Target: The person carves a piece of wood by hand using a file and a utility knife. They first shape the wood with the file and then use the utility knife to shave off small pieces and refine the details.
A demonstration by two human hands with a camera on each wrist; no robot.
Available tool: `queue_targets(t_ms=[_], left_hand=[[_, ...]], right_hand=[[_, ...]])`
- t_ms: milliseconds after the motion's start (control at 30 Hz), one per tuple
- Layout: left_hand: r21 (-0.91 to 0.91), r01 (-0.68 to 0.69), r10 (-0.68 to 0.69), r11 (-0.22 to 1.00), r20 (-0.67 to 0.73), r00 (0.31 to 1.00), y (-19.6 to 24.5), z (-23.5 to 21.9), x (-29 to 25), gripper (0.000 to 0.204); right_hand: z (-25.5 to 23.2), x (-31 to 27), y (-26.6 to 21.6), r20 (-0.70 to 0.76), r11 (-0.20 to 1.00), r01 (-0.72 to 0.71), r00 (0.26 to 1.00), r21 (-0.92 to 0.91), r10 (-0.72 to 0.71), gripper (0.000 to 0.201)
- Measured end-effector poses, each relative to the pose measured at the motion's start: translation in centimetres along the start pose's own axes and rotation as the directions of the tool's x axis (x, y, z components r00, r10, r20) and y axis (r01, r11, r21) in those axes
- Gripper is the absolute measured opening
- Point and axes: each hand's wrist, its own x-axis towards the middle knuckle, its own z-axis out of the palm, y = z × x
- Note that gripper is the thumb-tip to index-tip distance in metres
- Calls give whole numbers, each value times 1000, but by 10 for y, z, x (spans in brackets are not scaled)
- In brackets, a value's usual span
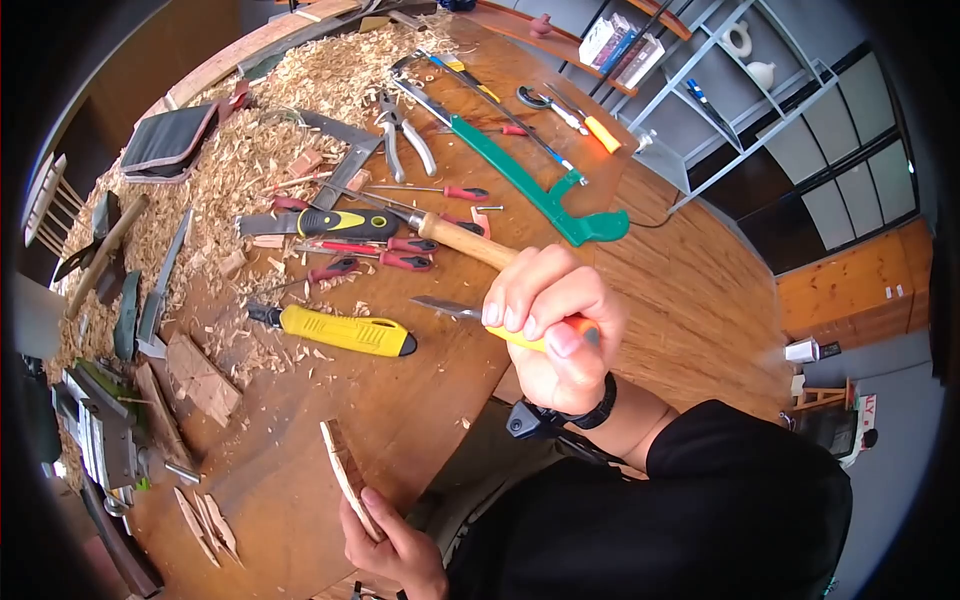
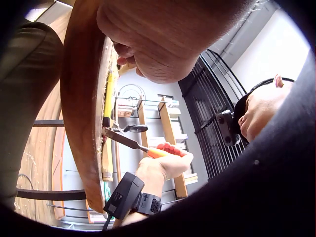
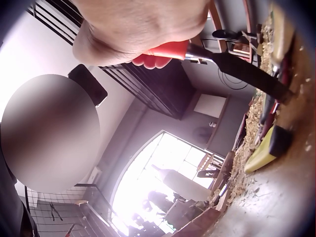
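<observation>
My right hand (image 1: 560, 335) curls round the yellow and orange handle of a chisel (image 1: 447, 306), raised over the front edge of the table. Its flat metal blade (image 3: 252, 76) points down toward the tabletop in the right wrist view. Low in the head view, my left hand (image 1: 395, 550) holds a narrow, split strip of wood (image 1: 342, 462) between thumb and fingers, its far end sticking up over the table. In the left wrist view the left hand (image 2: 153, 42) covers most of the strip. The chisel blade and the strip are apart.
A yellow utility knife (image 1: 345, 330) lies ahead, with red-handled screwdrivers (image 1: 405, 261), a wooden-handled tool (image 1: 470, 240) and a green hacksaw (image 1: 520, 170) beyond. Wood shavings (image 1: 300, 85) cover the table's far side. Wood splinters (image 1: 207, 525) and offcuts (image 1: 203, 378) lie left.
</observation>
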Motion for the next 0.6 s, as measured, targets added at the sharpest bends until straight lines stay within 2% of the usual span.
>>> queue_targets(t_ms=[33,67,133,167,267,300,367,433,500,533,600], left_hand=[[-12,-9,9,1000,-27,1000,2,3,-1,24],[-23,-19,18,1000,-57,998,3,4,-1,28],[-25,-21,20,999,-48,999,2,1,0,28],[-35,-15,14,999,-39,999,1,1,0,28],[-12,-31,30,999,-37,999,-4,-1,0,28],[-9,-33,32,999,-32,999,-5,-2,-1,28],[-27,-36,36,999,-3,999,-6,-4,0,27],[-18,-34,34,999,-9,999,-3,-4,0,27],[-7,-32,32,999,-19,999,-4,-6,1,27],[-18,-45,45,999,-23,999,-10,-8,1,27],[-23,-59,58,998,-32,998,-11,-9,2,27]], right_hand=[[-3,0,0,-6,1000,1,1000,2,-1,18],[-4,-1,0,-3,997,-4,1000,-74,3,18],[-16,-6,1,23,975,-3,1000,-222,8,19],[-23,-11,3,22,976,3,1000,-218,2,19],[-36,-23,-1,106,782,49,994,-622,22,20],[-37,-27,0,101,780,45,995,-624,24,20],[-40,-38,11,11,697,-53,996,-715,86,13],[-40,-41,23,-7,697,-55,997,-715,72,8],[-37,-43,28,-107,683,-250,963,-686,245,13],[-35,-41,23,-123,637,-323,933,-699,339,18],[-34,-39,24,-70,624,-271,942,-733,327,20]])
